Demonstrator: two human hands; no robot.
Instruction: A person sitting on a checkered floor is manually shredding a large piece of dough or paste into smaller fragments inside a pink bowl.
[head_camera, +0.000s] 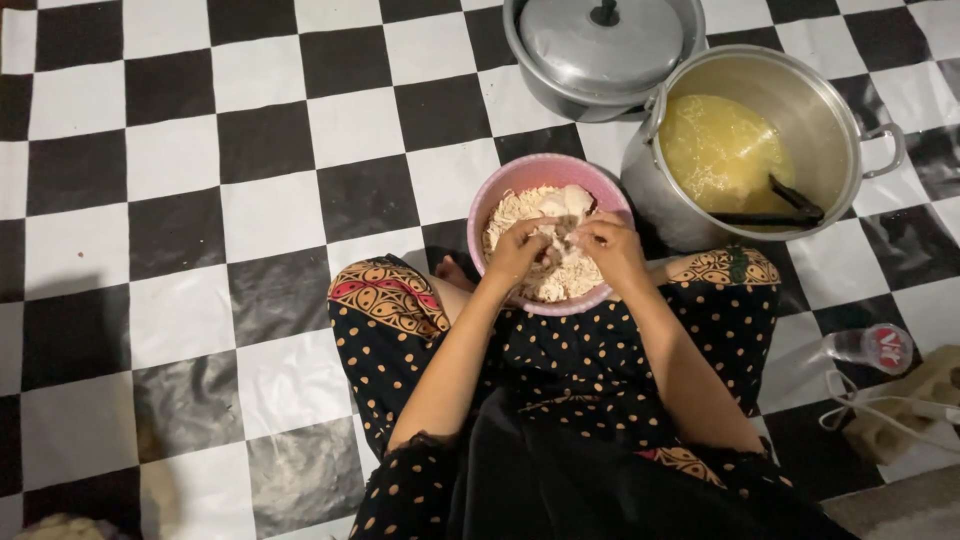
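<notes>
A pink bowl (500, 195) rests on my lap, filled with pale shredded meat (512, 212) and a larger whitish chunk at its far side. My left hand (520, 250) and my right hand (612, 248) meet over the bowl's middle. Both pinch a pale piece of meat (562, 232) between the fingertips. I sit on the floor in a dark dotted dress.
A large metal pot (830, 120) of yellow broth with a dark utensil (790, 205) stands right of the bowl. A lidded metal pot (600, 45) sits behind. A plastic bottle (870, 348) and a white cord lie at the right on the black-and-white checkered floor (200, 200).
</notes>
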